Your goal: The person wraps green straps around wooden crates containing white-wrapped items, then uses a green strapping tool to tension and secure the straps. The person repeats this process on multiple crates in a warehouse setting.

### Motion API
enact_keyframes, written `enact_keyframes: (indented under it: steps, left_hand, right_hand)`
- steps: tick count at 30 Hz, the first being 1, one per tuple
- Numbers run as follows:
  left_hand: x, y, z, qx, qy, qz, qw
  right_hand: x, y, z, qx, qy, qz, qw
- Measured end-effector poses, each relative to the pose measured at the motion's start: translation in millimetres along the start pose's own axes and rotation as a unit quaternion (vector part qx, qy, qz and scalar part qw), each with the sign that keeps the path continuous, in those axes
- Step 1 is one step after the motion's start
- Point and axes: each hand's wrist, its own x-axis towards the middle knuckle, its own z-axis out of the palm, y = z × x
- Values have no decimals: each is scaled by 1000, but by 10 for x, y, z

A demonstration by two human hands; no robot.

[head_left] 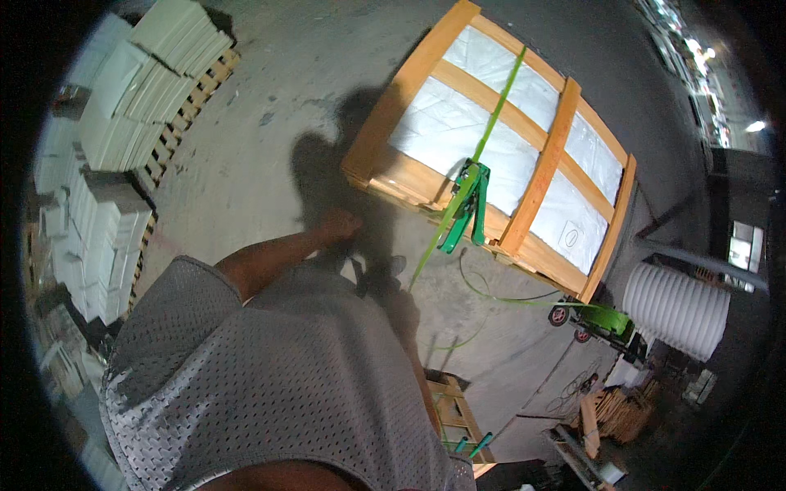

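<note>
A wooden crate [550, 184] wrapped in white sheeting stands in front of me, with a green strap [501, 102] running over its top. On the strap at the near edge sits a green strapping tool [467, 209] with its handles pointing down; no hand touches it. My left hand [340, 223] hangs left of the crate's near corner, its fingers curled together in shadow, with nothing visible in them. My right forearm [426, 385] shows as a thin strip beside the grey mesh shirt [286, 385]; I cannot make out the hand in the dark area ahead of it.
A wheeled cart with a green strap coil [604, 317] stands right of the crate, and a length of strap trails over the floor from it. White slabs [135, 98] are stacked on pallets at left. A white ribbed roll [678, 311] and wood pieces [622, 413] lie at right.
</note>
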Motion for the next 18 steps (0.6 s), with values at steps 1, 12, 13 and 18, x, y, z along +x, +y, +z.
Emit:
enact_keyframes:
  steps: [1,12,13,18]
  left_hand:
    - [28,114,-25,-72,4,-13,997]
    - [163,1283,-167,-460,-149,164,860]
    - [167,1395,-148,-456,-139,103,873]
    - [172,1685,-174,-414,-183,109,885]
  right_hand:
    - [7,13,30,-6,3,40,999]
    - [-320,23,286,20,191,205,960]
    - [-351,50,291,40,210,223,951]
    - [-546,404,349,134,225,352,899]
